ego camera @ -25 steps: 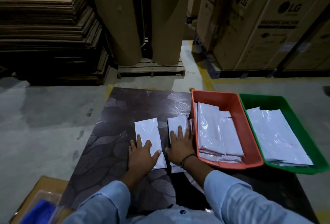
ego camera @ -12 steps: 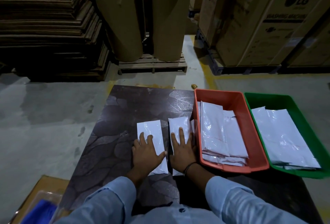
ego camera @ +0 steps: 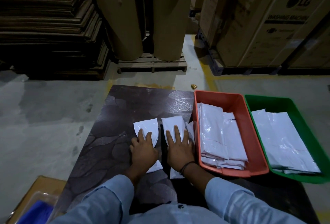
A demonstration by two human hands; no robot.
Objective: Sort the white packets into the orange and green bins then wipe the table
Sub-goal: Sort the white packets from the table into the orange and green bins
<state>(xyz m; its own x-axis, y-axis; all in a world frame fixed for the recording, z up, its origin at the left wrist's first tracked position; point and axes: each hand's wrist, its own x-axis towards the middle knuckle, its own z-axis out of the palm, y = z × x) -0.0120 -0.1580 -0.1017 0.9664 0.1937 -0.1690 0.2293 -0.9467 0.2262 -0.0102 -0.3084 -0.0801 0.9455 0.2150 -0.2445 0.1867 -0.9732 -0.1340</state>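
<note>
So, sorting looks mostly done: the orange bin [ego camera: 250, 135] and the green bin [ego camera: 303, 116] just right of it both hold stacks of white packets. Two are left on the table [ego camera: 125, 113] left of the orange bin. The right hand [ego camera: 179, 149] presses the near packet [ego camera: 172, 122], fingers fanned flat. The left hand [ego camera: 143, 150] lies on the far packet [ego camera: 148, 127], fingers straight, slightly apart. Maybe a third sliver sits against the bin, hard to tell. Wiping hasn't begun.
</note>
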